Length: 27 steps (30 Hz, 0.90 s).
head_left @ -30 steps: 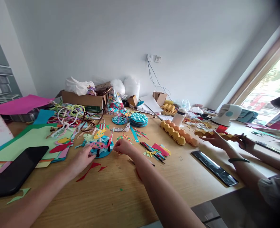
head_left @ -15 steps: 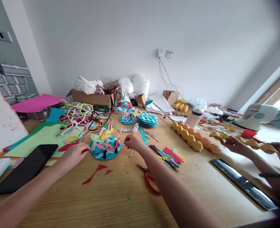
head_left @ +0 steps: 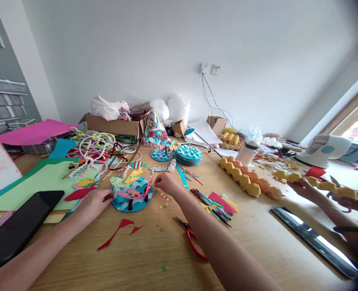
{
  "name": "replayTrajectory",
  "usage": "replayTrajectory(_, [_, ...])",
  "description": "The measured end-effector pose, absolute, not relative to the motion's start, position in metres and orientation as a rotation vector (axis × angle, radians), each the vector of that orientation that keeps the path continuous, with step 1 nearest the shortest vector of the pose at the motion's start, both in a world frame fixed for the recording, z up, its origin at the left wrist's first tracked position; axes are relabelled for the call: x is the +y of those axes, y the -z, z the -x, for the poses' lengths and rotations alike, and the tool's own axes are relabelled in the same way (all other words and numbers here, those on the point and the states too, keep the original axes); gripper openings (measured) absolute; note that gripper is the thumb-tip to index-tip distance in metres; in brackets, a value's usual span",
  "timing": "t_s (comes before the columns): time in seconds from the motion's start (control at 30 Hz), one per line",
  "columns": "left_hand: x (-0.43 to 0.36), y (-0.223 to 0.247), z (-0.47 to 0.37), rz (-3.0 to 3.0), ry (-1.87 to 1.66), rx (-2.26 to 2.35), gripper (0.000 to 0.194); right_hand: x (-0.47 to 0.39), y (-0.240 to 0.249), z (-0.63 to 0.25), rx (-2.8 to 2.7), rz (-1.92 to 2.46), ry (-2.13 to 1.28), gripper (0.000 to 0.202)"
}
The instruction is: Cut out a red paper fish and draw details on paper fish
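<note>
Blue fish craft point(head_left: 132, 195), between left hand point(head_left: 98, 200) and right hand point(head_left: 166, 182), both grips' closure unclear

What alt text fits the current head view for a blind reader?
A person's left hand and right hand flank a blue wave-patterned disc bearing paper fish. Behind are stacked blue discs; at right, a co-worker's hands hold a yellow egg-carton strip and scissors.

The left hand point(head_left: 96, 203) and right hand point(head_left: 166, 184) are bare. The left forearm point(head_left: 56, 241) and right forearm point(head_left: 207, 230) are uncovered, slim, and taper toward the hands. Finer surface detail appears too small to confirm.
</note>
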State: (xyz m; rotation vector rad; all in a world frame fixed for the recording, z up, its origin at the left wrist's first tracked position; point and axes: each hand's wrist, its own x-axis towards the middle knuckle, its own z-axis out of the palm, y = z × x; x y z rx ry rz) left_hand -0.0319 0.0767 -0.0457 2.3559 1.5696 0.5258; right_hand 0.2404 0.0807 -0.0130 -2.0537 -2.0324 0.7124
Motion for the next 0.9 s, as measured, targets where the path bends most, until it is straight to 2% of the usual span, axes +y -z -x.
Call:
replayTrajectory(0.77, [0.076, 0.049, 0.033, -2.28, -0.537, 1.53, 0.023, 0.086, 0.009, -0.234, -2.298, 2.129, -0.622, 0.024])
replayTrajectory(0.9, [0.07, 0.046, 0.033, -2.21, -0.455, 1.479, 0.024, 0.078, 0.011, -0.242, -2.273, 2.132, -0.548, 0.017])
